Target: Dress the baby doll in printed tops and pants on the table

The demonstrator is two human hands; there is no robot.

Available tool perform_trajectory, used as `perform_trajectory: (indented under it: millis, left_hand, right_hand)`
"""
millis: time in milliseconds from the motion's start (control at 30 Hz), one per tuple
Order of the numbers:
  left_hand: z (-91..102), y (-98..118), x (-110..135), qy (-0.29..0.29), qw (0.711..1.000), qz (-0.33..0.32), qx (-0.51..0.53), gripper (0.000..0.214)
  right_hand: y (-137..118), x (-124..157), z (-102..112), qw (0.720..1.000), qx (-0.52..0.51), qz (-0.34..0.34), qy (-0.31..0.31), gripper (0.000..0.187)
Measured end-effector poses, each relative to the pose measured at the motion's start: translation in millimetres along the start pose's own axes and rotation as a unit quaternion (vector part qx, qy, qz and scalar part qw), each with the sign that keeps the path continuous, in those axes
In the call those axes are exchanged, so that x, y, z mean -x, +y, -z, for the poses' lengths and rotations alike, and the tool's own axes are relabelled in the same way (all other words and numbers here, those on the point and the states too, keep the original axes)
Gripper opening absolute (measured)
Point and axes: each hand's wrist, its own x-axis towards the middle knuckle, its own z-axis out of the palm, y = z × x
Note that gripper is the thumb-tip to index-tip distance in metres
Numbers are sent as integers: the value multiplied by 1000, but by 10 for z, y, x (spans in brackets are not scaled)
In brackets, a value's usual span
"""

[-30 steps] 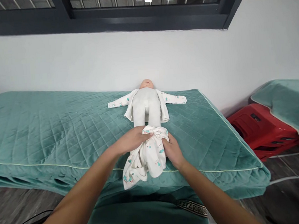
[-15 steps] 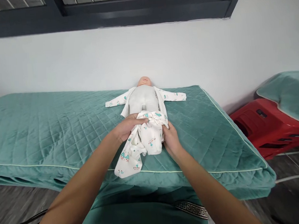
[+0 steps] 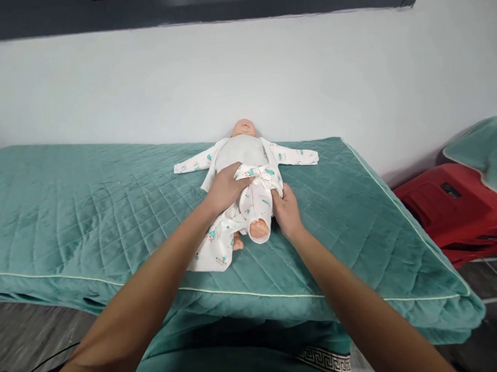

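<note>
A baby doll lies on its back, its head toward the wall and its arms spread in patterned white sleeves. White baby trousers with a green print are bunched around its legs. One foot shows at the cuff of the right-hand trouser leg. The other foot peeks out beside the loose trouser leg on the left. My left hand grips the trousers near the waistband, thumb on top. My right hand pinches the waistband's right side, some fingers hidden behind the cloth.
The doll rests on a green quilted bed set against a white wall. A red plastic stool, partly under a green cloth, stands right of the bed. A dark window frame runs above.
Both hands have drawn the trousers up toward the doll's body. A foot has come out of the right-hand cuff, and the other foot now shows. The head view has tilted slightly down.
</note>
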Motion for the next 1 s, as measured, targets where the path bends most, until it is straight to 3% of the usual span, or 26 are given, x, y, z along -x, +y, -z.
perform_trajectory:
  millis: [233, 367, 433, 533, 600, 667, 800, 867, 1000]
  left_hand:
    - [-114, -102, -165, 37, 996, -41, -68, 8]
    - [-3, -230, -93, -7, 999, 2, 53, 20]
    - [87, -337, -46, -46, 986, 31, 155, 27]
    - [158, -492, -4, -78, 953, 62, 286, 30]
    - [150, -565, 1, -79, 937, 69, 333, 27]
    - [125, -610, -2, -72, 931, 70, 351, 24]
    - [129, -641, 4, -80, 930, 66, 354, 24]
    - [165, -646, 12, -113, 931, 65, 342, 30]
    - [240, -665, 25, -159, 932, 94, 311, 38]
  right_hand:
    - [68, -52, 2, 999, 11, -18, 29, 26]
    - [37, -44, 45, 998, 47, 50, 15, 37]
    - [-81, -53, 72, 992, 67, 104, -40, 46]
    - [-394, -147, 57, 968, 95, 141, -186, 37]
    - [-618, -274, -9, 946, 107, 117, -282, 35]
    - [-775, -423, -108, 933, 128, 79, -326, 35]
    - [-788, -610, -266, 913, 67, 1, -402, 31]
    - [-681, -627, -280, 923, -15, -44, -381, 33]
    - [-456, -635, -232, 959, -121, -90, -240, 39]
